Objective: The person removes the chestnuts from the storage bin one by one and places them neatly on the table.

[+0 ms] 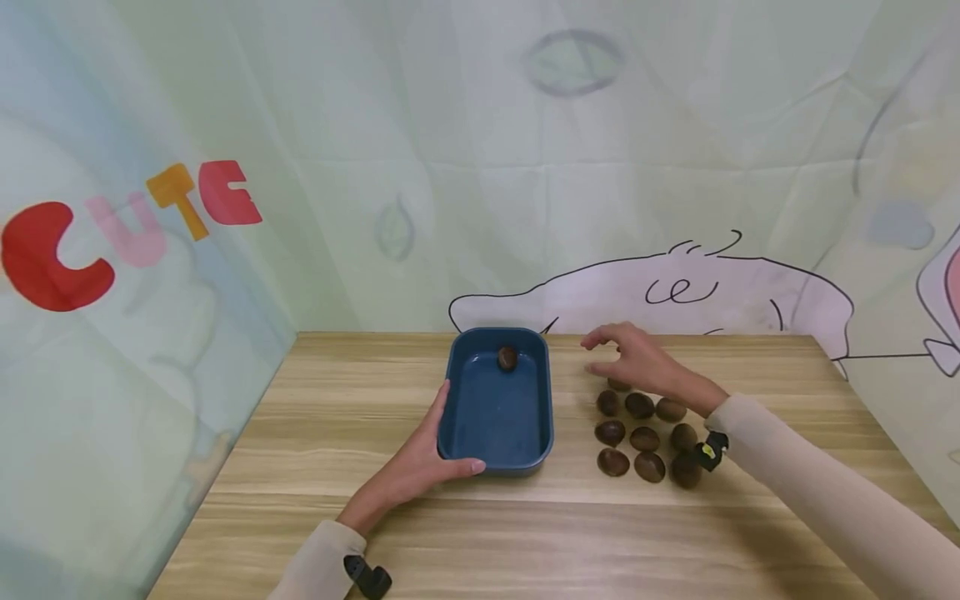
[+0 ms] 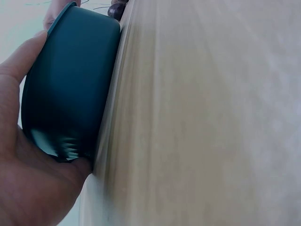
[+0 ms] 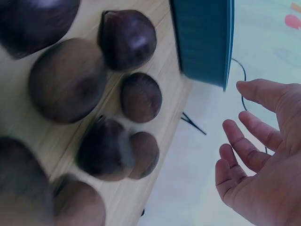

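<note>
A deep blue rectangular dish (image 1: 487, 417) stands on the table with one brown chestnut (image 1: 507, 358) near its far end. My left hand (image 1: 412, 467) holds the dish at its near left corner, thumb along the near side and fingers against the left wall (image 2: 75, 80). To the right of the dish, my right hand (image 1: 637, 360) hovers over the far end of a group of chestnuts (image 1: 645, 439). Its fingers are spread and loosely bent, with nothing between them in the right wrist view. Part of the farthest chestnut is hidden under this hand.
The chestnuts lie in rough rows on the wood-grain table (image 1: 480, 542), right of the dish. A printed cloth backdrop (image 1: 360, 233) rises behind the table's far edge. Each sleeve carries a small black device (image 1: 367, 577) at the wrist.
</note>
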